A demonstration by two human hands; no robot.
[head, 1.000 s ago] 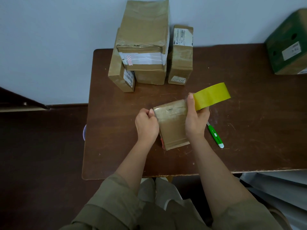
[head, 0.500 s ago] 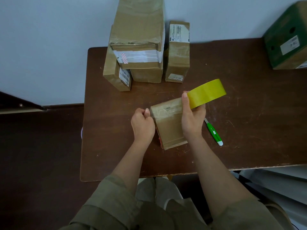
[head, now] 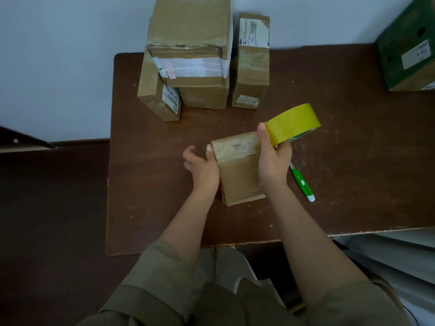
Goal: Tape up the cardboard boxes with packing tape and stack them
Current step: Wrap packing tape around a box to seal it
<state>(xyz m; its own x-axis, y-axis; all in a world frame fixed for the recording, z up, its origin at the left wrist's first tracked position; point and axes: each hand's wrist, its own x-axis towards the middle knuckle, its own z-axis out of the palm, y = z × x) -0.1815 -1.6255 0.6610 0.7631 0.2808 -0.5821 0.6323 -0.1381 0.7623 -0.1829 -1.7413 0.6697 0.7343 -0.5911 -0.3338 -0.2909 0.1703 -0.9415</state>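
A small cardboard box point(head: 237, 171) stands on the brown table point(head: 364, 161), its top face glossy with tape. My right hand point(head: 273, 165) grips a yellow roll of packing tape point(head: 293, 122) against the box's upper right corner, thumb pressed along the top edge. My left hand point(head: 201, 167) rests against the box's left side. Its thumb touches the upper left corner and its fingers are spread, holding nothing. At the back of the table a large taped box point(head: 188, 31) lies on top of two lower boxes point(head: 204, 96), next to an upright narrow box point(head: 251, 67).
A green and white pen-shaped tool point(head: 302, 182) lies just right of my right wrist. A green box point(head: 407, 50) sits at the table's far right corner. The wall runs behind the boxes, and dark floor lies to the table's left.
My left hand has gone from a closed fist at the box's left edge to spread fingers. The tape roll in my right hand has tilted slightly, and the box stays where it was.
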